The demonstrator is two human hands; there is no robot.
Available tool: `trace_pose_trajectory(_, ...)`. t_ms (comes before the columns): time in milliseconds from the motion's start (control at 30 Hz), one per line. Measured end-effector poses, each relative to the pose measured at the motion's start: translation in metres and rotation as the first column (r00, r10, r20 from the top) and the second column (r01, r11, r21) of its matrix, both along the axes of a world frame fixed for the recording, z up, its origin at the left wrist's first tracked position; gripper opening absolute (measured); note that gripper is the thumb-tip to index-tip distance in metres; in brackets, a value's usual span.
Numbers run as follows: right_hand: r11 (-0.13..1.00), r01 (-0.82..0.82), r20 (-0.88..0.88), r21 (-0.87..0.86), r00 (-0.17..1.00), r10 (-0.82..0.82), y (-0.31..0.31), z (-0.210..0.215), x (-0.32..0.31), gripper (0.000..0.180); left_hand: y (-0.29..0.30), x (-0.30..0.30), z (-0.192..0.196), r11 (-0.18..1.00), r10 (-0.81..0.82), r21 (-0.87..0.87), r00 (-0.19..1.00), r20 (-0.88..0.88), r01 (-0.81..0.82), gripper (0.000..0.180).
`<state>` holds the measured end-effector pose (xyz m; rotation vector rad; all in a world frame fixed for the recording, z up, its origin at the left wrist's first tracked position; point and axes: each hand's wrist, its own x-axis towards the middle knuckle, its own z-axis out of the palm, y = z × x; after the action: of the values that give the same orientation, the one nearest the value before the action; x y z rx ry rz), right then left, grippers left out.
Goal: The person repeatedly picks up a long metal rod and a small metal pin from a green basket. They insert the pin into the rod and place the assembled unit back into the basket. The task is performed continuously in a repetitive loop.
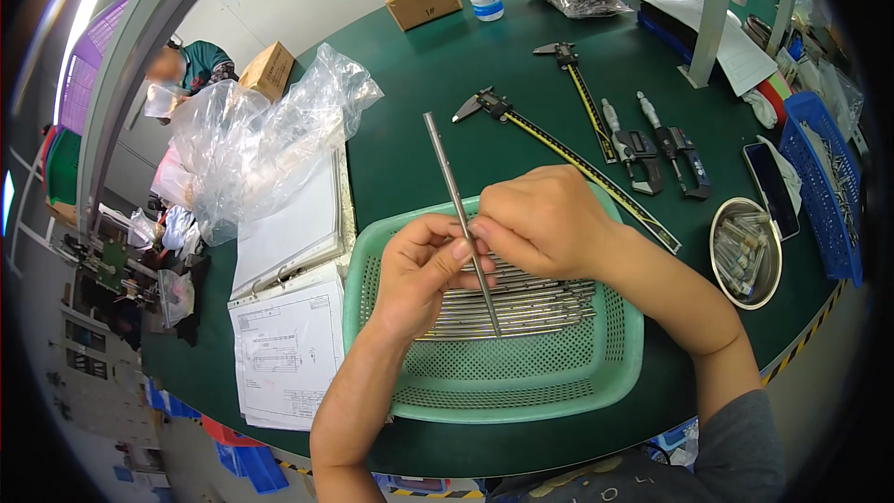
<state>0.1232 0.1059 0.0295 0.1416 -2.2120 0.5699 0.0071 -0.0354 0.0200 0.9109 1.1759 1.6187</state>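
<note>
A slim steel rod (442, 160) with small holes along it stands tilted over a green plastic basket (503, 401). My left hand (416, 270) is closed round the rod near its middle, thumb pressed against it. Against the same stretch of rod, my right hand (549, 224) is closed, its thumb and curled fingers meeting at the shaft; whatever else might be in that fist is hidden. Beneath both hands, several similar metal rods (512, 312) lie side by side in the basket, partly covered by my hands.
Two calipers (568, 163) (589, 98) and two micrometers (633, 149) (678, 144) lie beyond the basket. At right are a metal bowl (724, 284), a phone (771, 188) and a blue basket (810, 196). A binder (289, 335) and clear plastic bags (251, 149) sit left. Another person (200, 65) is at far left.
</note>
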Motion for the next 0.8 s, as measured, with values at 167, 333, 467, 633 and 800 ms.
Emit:
trace_pose_trajectory(167,1.0,0.029,-0.037,-0.008,0.999,-0.03,0.0,-0.001,-0.002,0.021,0.001,0.001,0.002,1.0,0.006,0.012,0.999,0.043,-0.006,0.009)
trace_pose_trajectory(333,0.999,0.035,-0.161,-0.018,0.986,-0.037,0.0,0.002,0.0,0.018,0.0,-0.002,0.002,0.998,0.038,0.054,0.999,-0.003,-0.038,0.009)
trace_pose_trajectory(467,0.999,-0.041,-0.232,0.012,0.972,0.042,-0.001,0.007,0.002,0.015,-0.003,-0.015,0.002,0.974,0.164,0.147,0.984,0.074,-0.173,0.011)
trace_pose_trajectory(633,0.975,-0.2,0.016,0.092,0.98,0.199,-0.005,0.002,0.002,0.021,-0.006,-0.027,0.003,0.943,0.141,0.269,0.967,0.211,-0.196,0.013)
trace_pose_trajectory(800,0.968,-0.233,0.075,0.088,0.971,0.227,-0.006,0.004,0.002,0.022,-0.006,-0.026,0.003,0.946,0.109,0.274,0.966,0.234,-0.173,0.015)
